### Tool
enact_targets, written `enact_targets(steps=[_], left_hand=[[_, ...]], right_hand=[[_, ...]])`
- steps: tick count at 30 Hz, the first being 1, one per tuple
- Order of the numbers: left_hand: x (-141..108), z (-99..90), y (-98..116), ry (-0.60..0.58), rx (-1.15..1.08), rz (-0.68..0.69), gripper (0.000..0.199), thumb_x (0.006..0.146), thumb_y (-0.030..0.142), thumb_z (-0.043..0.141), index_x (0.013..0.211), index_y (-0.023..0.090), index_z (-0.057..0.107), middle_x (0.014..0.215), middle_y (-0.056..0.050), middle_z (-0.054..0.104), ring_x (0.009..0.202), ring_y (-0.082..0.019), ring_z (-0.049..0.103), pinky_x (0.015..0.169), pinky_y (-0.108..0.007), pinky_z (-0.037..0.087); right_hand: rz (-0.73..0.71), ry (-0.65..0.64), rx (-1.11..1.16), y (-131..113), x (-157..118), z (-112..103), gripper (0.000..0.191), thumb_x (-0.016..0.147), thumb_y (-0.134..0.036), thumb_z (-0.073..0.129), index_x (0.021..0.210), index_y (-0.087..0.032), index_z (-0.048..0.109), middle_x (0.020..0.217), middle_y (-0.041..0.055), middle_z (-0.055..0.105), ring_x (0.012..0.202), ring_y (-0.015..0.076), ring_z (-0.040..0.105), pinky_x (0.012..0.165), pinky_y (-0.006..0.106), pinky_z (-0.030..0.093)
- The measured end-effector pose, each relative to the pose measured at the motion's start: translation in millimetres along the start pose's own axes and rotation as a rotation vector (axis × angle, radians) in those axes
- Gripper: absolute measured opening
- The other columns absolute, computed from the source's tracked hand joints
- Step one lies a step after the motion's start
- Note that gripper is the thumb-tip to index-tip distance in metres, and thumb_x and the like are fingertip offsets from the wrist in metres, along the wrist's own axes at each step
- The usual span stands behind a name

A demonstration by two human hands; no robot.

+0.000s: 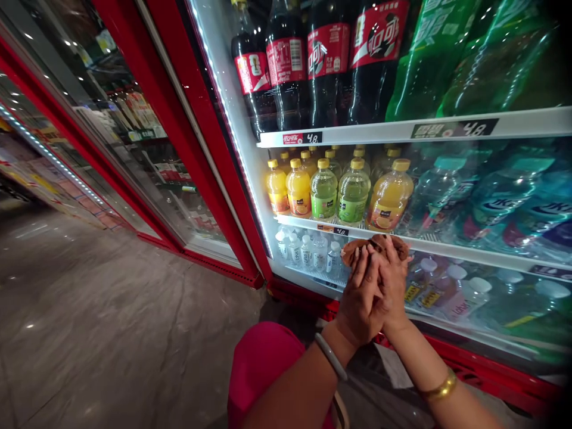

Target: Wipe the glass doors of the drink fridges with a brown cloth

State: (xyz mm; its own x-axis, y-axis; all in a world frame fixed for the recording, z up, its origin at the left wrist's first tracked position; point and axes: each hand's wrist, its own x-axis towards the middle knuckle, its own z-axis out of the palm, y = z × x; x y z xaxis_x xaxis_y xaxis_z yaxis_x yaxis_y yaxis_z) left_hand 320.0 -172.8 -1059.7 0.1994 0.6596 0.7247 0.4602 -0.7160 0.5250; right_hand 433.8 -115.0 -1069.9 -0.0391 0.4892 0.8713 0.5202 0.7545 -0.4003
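My left hand [360,298], with a grey bangle at the wrist, and my right hand [393,283], with a gold bangle, are pressed together in front of the open-looking drinks fridge. Both sets of fingers are closed on a brown piece of cloth [354,245] that bulges out past the fingertips. The cloth is at the height of the edge of a white shelf [429,243]. Just behind it on that shelf stands an orange juice bottle [389,196]. Part of the cloth is hidden under my fingers.
Cola bottles [328,59] and large green bottles [431,65] fill the upper shelf. Small water bottles [306,251] stand on the bottom shelf. Red-framed fridge doors [210,143] run to the left above a grey floor [120,333]. My pink-clothed knee [263,369] is below.
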Motion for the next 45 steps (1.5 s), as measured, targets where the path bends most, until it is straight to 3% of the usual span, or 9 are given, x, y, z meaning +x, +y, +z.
enact_targets(steps=[7, 12, 17, 21, 24, 28, 32, 39, 45], left_hand=[[3.7, 2.5, -5.9, 0.217, 0.131, -0.274, 0.079, 0.104, 0.049, 0.042, 0.169, 0.020, 0.008, 0.171, -0.015, 0.034, 0.160, -0.029, 0.030, 0.130, -0.048, 0.032], [11.7, -9.5, -20.4, 0.363, 0.239, -0.237, 0.052, 0.102, 0.030, 0.051, 0.154, 0.028, 0.047, 0.139, -0.012, 0.062, 0.132, -0.023, 0.060, 0.113, -0.041, 0.051], [19.6, -24.8, -46.6, 0.556, 0.521, -0.312, 0.047, 0.104, 0.026, 0.049, 0.150, 0.027, 0.055, 0.164, -0.015, 0.040, 0.156, -0.029, 0.035, 0.126, -0.052, 0.036], [8.1, 3.1, -60.9, 0.416, 0.548, -0.352, 0.069, 0.099, 0.021, 0.054, 0.164, 0.020, 0.031, 0.178, -0.018, -0.001, 0.165, -0.037, -0.002, 0.129, -0.063, 0.026], [-3.2, 15.0, -67.8, 0.303, 0.594, -0.287, 0.077, 0.095, 0.013, 0.059, 0.165, 0.021, 0.029, 0.177, -0.021, 0.010, 0.164, -0.039, 0.003, 0.127, -0.065, 0.031], [3.9, -23.9, -73.6, 0.336, 0.661, -0.235, 0.075, 0.089, 0.011, 0.070, 0.157, 0.031, 0.046, 0.176, -0.015, 0.020, 0.162, -0.037, 0.019, 0.127, -0.060, 0.035], [19.6, -53.6, -69.2, 0.590, 0.595, -0.577, 0.074, 0.096, 0.005, 0.050, 0.165, 0.027, 0.031, 0.178, -0.014, 0.009, 0.164, -0.030, 0.011, 0.130, -0.052, 0.031], [1.6, 12.3, -48.2, 0.300, 0.534, -0.524, 0.083, 0.096, 0.016, 0.057, 0.169, 0.026, 0.019, 0.179, -0.012, -0.004, 0.163, -0.035, 0.000, 0.128, -0.059, 0.033], [20.3, -55.7, -61.3, 0.417, 0.579, -0.545, 0.070, 0.096, 0.009, 0.052, 0.160, 0.034, 0.042, 0.180, -0.003, -0.001, 0.164, -0.030, 0.000, 0.131, -0.051, 0.030]], right_hand=[[0.350, -0.201, 0.482, -49.7, 9.9, -9.0, 0.063, 0.107, -0.031, 0.017, 0.168, -0.019, 0.016, 0.173, 0.0119, 0.026, 0.158, 0.0223, 0.034, 0.121, 0.041, 0.043], [0.161, -0.179, 0.224, -43.2, 17.9, -16.7, 0.055, 0.106, -0.030, 0.033, 0.162, -0.027, 0.038, 0.172, 0.0082, 0.031, 0.157, 0.0249, 0.036, 0.120, 0.043, 0.043], [-0.100, -0.114, -0.251, -16.3, 18.8, 0.0, 0.055, 0.100, -0.026, 0.051, 0.154, -0.037, 0.050, 0.166, 0.0052, 0.044, 0.163, 0.0309, 0.020, 0.130, 0.064, 0.015], [-0.148, -0.158, -0.393, 4.3, 5.7, 30.0, 0.053, 0.098, -0.025, 0.051, 0.150, -0.030, 0.055, 0.162, 0.0063, 0.049, 0.165, 0.0264, 0.007, 0.130, 0.065, -0.002], [-0.173, -0.133, -0.397, 16.0, -7.1, 39.4, 0.053, 0.096, -0.023, 0.052, 0.149, -0.024, 0.055, 0.161, 0.0084, 0.050, 0.165, 0.0201, 0.009, 0.133, 0.057, 0.000], [-0.158, -0.177, -0.395, 22.0, -14.1, 34.2, 0.061, 0.094, -0.023, 0.058, 0.154, -0.031, 0.050, 0.166, 0.0056, 0.044, 0.164, 0.0203, 0.014, 0.134, 0.053, 0.004], [-0.140, -0.169, -0.408, 17.5, -12.9, 34.1, 0.071, 0.092, -0.021, 0.061, 0.157, -0.041, 0.044, 0.172, 0.0004, 0.033, 0.164, 0.0256, 0.013, 0.133, 0.058, 0.005], [-0.136, -0.087, -0.396, 17.2, -17.4, 53.1, 0.079, 0.097, -0.025, 0.056, 0.167, -0.036, 0.022, 0.171, 0.0023, 0.033, 0.165, 0.0226, -0.001, 0.131, 0.062, -0.006], [-0.175, -0.091, -0.479, 19.4, -17.3, 53.7, 0.076, 0.093, -0.024, 0.062, 0.162, -0.040, 0.034, 0.174, 0.0008, 0.025, 0.165, 0.0250, -0.003, 0.131, 0.064, -0.004]])
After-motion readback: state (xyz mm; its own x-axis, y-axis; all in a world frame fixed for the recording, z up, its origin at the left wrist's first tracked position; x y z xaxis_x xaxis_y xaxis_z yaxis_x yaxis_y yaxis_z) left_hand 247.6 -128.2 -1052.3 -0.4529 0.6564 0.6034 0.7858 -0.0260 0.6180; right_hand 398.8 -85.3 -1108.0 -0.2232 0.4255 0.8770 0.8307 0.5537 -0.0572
